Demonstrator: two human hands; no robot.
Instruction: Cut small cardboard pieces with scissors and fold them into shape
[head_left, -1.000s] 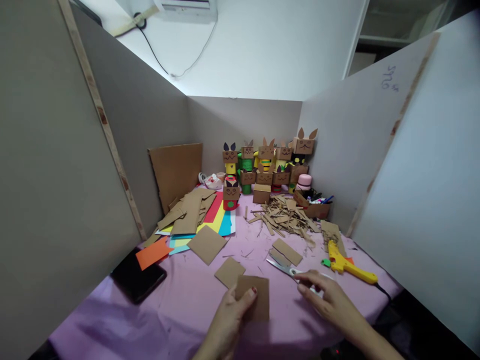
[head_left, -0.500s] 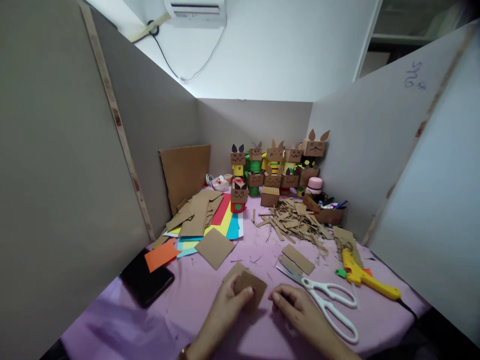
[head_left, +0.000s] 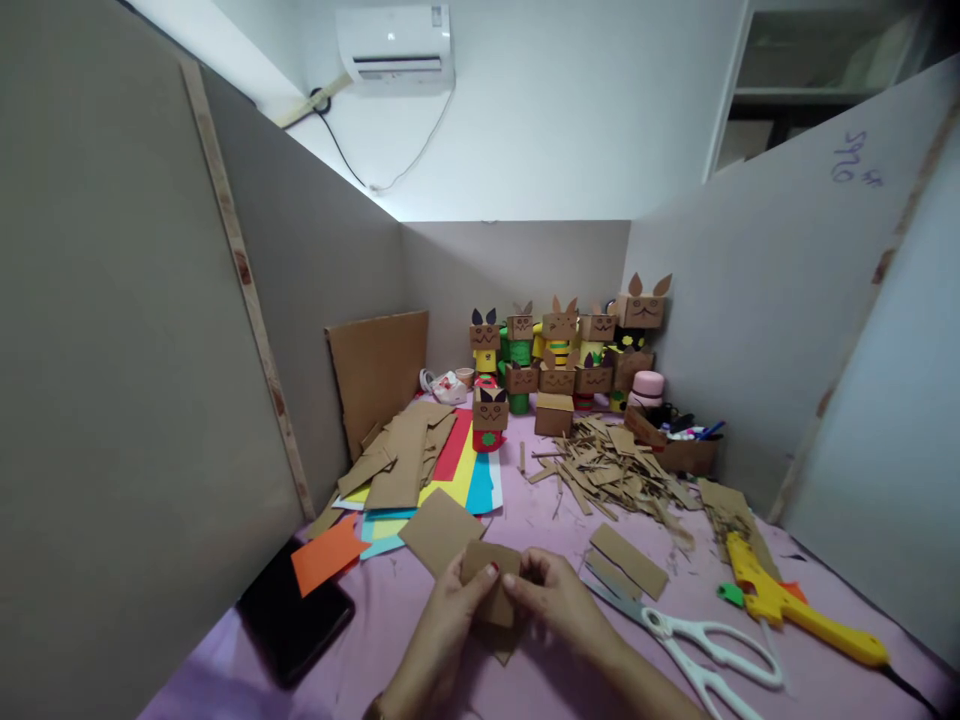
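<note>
Both of my hands grip a small square piece of cardboard (head_left: 491, 562), held above the table at the front centre. My left hand (head_left: 450, 610) closes on its left side, thumb across the face. On the right edge, my right hand (head_left: 559, 598) pinches it between thumb and fingers. Beneath it the corner of another cardboard piece (head_left: 501, 643) shows; whether it is held too, I cannot tell. White-handled scissors (head_left: 660, 625) lie to the right of my right hand, blades partly over two cut cardboard strips (head_left: 628, 560). A larger cardboard square (head_left: 441, 530) rests just beyond my hands.
A yellow glue gun (head_left: 795, 610) lies at right, a black phone-like object (head_left: 300, 620) at left under orange paper (head_left: 330, 555). Cardboard scraps (head_left: 615, 465) form a heap. Cardboard animal figures (head_left: 559, 325) stand at the back. Grey panels (head_left: 322, 240) enclose the table.
My right hand has moved left and taken hold of the cardboard's right edge. The cardboard has been raised and turned more upright. The camera view has tilted up slightly.
</note>
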